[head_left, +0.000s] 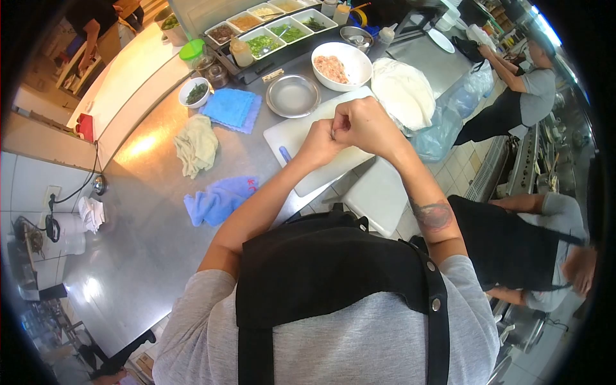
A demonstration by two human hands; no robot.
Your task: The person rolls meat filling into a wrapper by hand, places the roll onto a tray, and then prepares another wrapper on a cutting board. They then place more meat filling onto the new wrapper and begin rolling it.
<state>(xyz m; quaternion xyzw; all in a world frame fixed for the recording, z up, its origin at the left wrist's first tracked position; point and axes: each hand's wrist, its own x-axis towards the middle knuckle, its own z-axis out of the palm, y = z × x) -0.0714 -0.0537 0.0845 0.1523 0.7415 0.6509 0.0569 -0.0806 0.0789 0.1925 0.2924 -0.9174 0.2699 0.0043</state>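
Above a white cutting board (292, 138), my left hand (323, 142) and my right hand (367, 122) are together, fingers curled and touching. Something small may be pinched between them, but it is too hidden to name. Just beyond the hands are a round metal dish (292, 96) and a white bowl (359, 64) holding pinkish minced filling (330, 68). To the right of the bowl lies a stack of pale round sheets (403, 93), partly on plastic. A blue-handled tool (285, 154) rests on the board's left edge.
Blue cloths (230, 108), a cream cloth (195, 146) and another blue cloth (221, 200) lie at the left. Containers of chopped greens (287, 30) stand at the back. A white lidded box (378, 196) is below the board. Two co-workers (536, 86) stand at the right.
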